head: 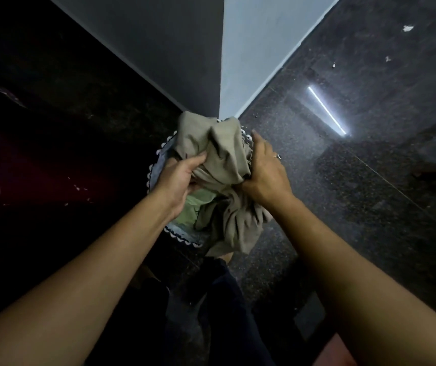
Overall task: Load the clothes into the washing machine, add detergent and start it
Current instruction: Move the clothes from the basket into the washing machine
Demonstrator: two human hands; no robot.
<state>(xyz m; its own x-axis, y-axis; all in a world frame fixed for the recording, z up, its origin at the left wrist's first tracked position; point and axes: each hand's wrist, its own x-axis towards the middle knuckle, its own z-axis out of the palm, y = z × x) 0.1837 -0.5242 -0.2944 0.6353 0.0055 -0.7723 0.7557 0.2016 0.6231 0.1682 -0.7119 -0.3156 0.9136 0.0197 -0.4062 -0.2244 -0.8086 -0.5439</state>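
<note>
A bunched khaki garment point(224, 154) lay over the basket point(158, 166) on the floor point(343, 186). Its long axis ran from the wall corner toward the person, and its tail draped over the near rim. The left hand point(180, 178) and the right hand point(267, 175) each had fingers point(198, 157) clenched on one side of it.

Probably a home — a laundry basket point(182, 236) of clothes point(224, 154) on polished speckled floor point(343, 194) against a painted wall corner point(221, 75).
</note>
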